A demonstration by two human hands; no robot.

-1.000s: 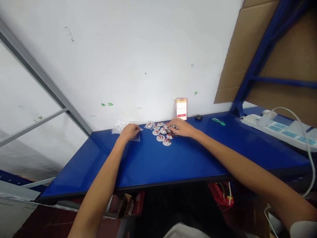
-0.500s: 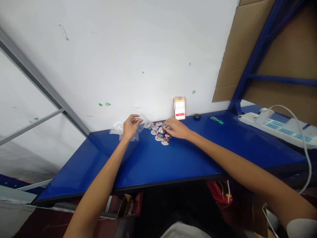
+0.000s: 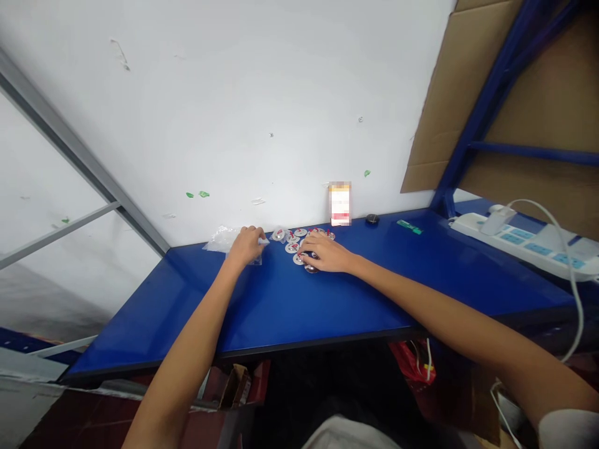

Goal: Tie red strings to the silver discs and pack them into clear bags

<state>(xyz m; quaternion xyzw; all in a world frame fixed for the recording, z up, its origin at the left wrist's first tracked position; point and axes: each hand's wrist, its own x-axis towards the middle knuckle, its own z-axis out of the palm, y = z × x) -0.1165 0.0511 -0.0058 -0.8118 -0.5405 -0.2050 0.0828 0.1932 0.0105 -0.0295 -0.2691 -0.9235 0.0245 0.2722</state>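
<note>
Several round silvery pieces with white rims and red marks (image 3: 292,247) lie in a cluster on the blue table (image 3: 290,305). My right hand (image 3: 327,252) reaches over this cluster, its fingers and thumb closed around one of the round pieces, which they mostly cover. To the left, my left hand (image 3: 246,247) rests low over clear plastic bags (image 3: 219,239), fingers curled down and pinching the film of a bag. One round piece in clear plastic (image 3: 279,234) lies between the two hands, touched by neither.
A phone (image 3: 340,204) leans upright against the white wall behind the cluster. To its right are a small black object (image 3: 372,219) and a green item (image 3: 410,227). A white power strip (image 3: 524,243) with a plug and cable lies at the right.
My left hand has lowered from a raised pinch onto the plastic bags. My right hand has shifted slightly left and nearer to me over the round pieces, uncovering some at the back.
</note>
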